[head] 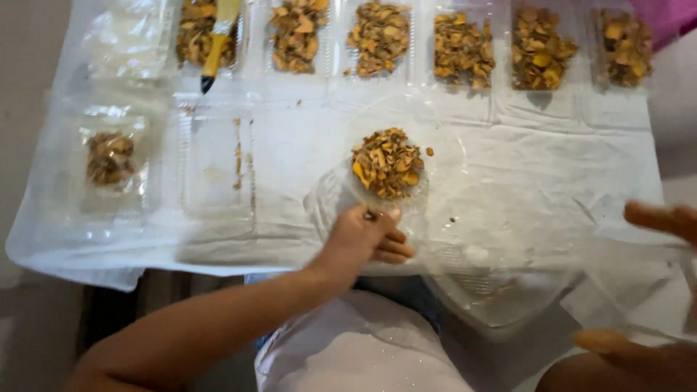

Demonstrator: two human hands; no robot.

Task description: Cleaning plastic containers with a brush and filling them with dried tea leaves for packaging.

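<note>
so the left hand (pixel 370 236) is curled in a loose fist at the near edge of the surface (pixel 305 145), pinching the rim of a clear plastic cup (pixel 388 190) that's heaped with dried yellow-orange chips (pixel 388 162); the cup sits roughly in the middle of the surface, right in front of the person, leaning a bit toward the camera; the right hand (pixel 653 283) is way over at the right edge of the frame and pretty blurry, fingers (pixel 657 215) spread wide around a clear plastic container (pixel 508 290) that's mostly off the surface and over the lap; can't really tell how firm that grip is, but thumb and fingers look to be on either side of the plastic; along the far side there's a row of clear trays (pixel 465 47), each filled with the same kind of dried chips; a yellow-handled tool with a dark tip (pixel 216 45) lies across the leftmost filled tray; nearer on the left there's an open empty clamshell tray (pixel 215 163) with a few crumbs in it, and just left of that a closed small tray (pixel 110 160) with a little dark pile inside; the whole surface is covered in a white cloth with clear plastic sheeting over it
</note>
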